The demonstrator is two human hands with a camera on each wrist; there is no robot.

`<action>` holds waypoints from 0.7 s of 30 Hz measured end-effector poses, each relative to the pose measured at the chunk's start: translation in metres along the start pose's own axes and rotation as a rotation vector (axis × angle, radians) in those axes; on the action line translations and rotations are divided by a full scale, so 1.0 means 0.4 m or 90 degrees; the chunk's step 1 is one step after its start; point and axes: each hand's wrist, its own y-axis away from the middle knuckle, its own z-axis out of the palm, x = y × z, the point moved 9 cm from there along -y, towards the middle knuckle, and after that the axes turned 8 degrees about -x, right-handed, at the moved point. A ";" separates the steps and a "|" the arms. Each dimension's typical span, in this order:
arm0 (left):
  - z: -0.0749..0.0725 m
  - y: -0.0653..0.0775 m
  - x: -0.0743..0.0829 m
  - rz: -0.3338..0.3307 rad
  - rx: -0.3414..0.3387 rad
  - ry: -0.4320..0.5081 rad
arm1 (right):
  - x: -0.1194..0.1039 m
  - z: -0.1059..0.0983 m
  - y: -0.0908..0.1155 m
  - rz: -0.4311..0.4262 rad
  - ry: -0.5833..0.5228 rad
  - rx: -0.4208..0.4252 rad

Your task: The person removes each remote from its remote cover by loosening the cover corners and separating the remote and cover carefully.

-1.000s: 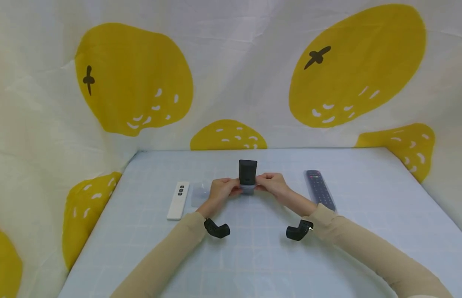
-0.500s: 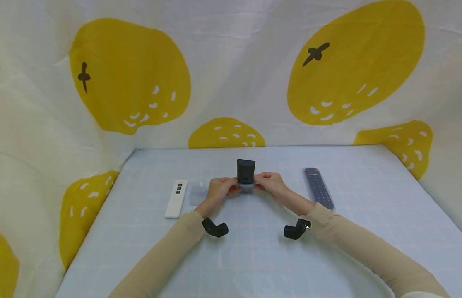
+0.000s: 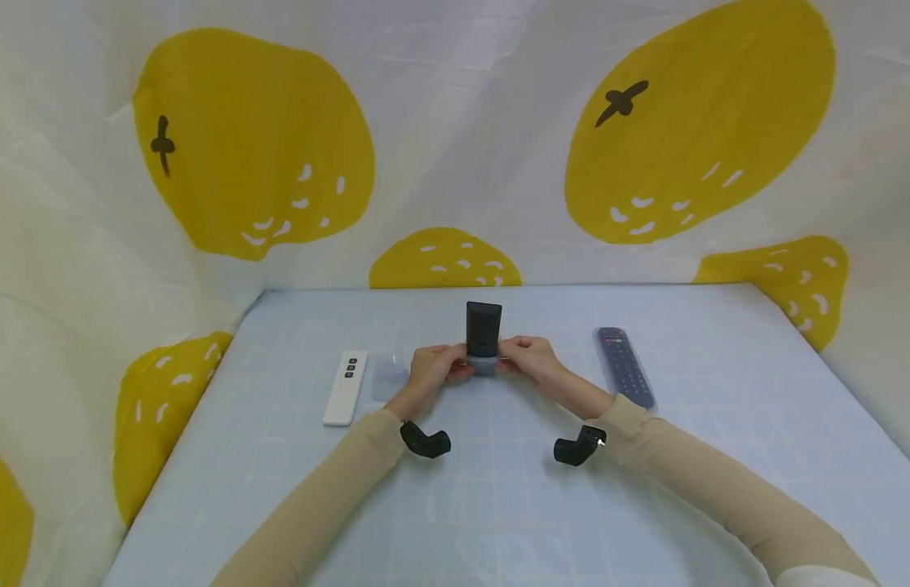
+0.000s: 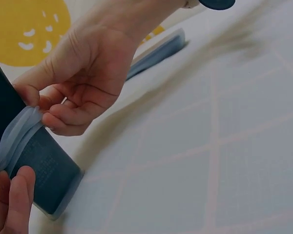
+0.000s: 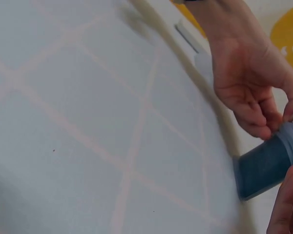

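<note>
Between my two hands an upright black slab-shaped device, like a remote control seen from behind (image 3: 483, 328), stands near the middle of the table. A translucent bluish sleeve (image 4: 19, 131) is bunched in a band around it; below the band, small faint print shows through. My left hand (image 3: 429, 368) pinches the band at its left side. On the opposite side my right hand (image 3: 532, 357) pinches it too, thumb and index finger together, as the left wrist view shows. The device's lower end is at or close to the tabletop; contact is hard to tell.
A white remote control (image 3: 346, 389) lies to the left, beside a clear plastic piece (image 3: 389, 377) near my left hand. To the right lies a dark remote control (image 3: 625, 367) with many buttons. A fruit-print cloth (image 3: 455, 179) hangs behind the table (image 3: 492, 505).
The device stands slightly higher in the head view, with a little more of its black part above the band. Both hands keep their pinch. The whole view has shifted slightly.
</note>
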 end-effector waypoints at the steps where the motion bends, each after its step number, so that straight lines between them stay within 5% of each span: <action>1: 0.000 -0.002 -0.001 -0.002 0.000 0.000 | 0.002 -0.001 -0.001 0.003 -0.001 0.003; 15: -0.004 -0.010 -0.010 -0.003 -0.011 0.009 | 0.023 -0.001 -0.009 0.015 -0.023 0.025; 21: -0.009 -0.014 -0.011 -0.015 -0.005 -0.048 | 0.022 -0.001 -0.006 0.012 -0.018 0.018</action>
